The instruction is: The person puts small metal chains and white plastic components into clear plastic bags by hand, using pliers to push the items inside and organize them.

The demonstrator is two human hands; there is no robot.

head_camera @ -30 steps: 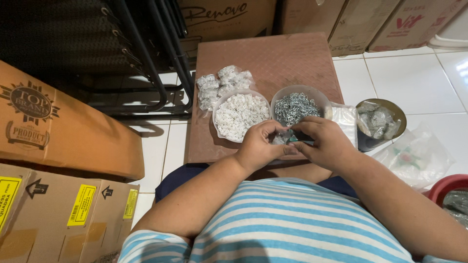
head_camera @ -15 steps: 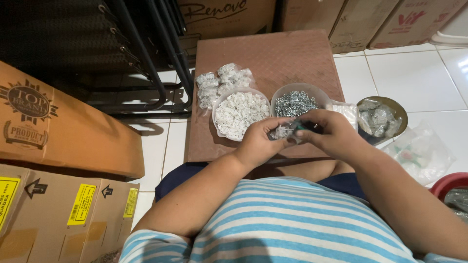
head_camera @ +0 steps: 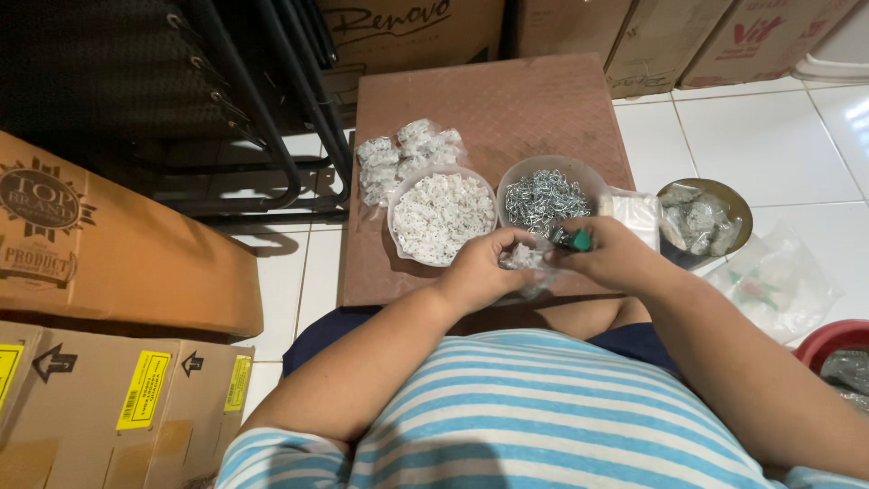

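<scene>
Nearest the striped shirt, the left hand (head_camera: 480, 272) and right hand (head_camera: 608, 254) meet over the front edge of the brown textured board surface (head_camera: 507, 100). The left fingers are clamped on a small clear plastic packet of white pieces (head_camera: 525, 261), which sits between the 2 hands, touching both. The right fingers are curled shut around a small dark tool with a green part (head_camera: 572, 239), just beside the packet. Just beyond the hands stand 2 round translucent bowls: the left bowl (head_camera: 442, 215) holds small white plastic pieces, the right bowl (head_camera: 543, 195) holds small shiny metal pieces. Farther back lie filled clear packets of white pieces (head_camera: 403, 156). To the right, on the white tiled floor (head_camera: 769, 136), a round dark tin (head_camera: 706, 217) holds crumpled clear bags.
</scene>
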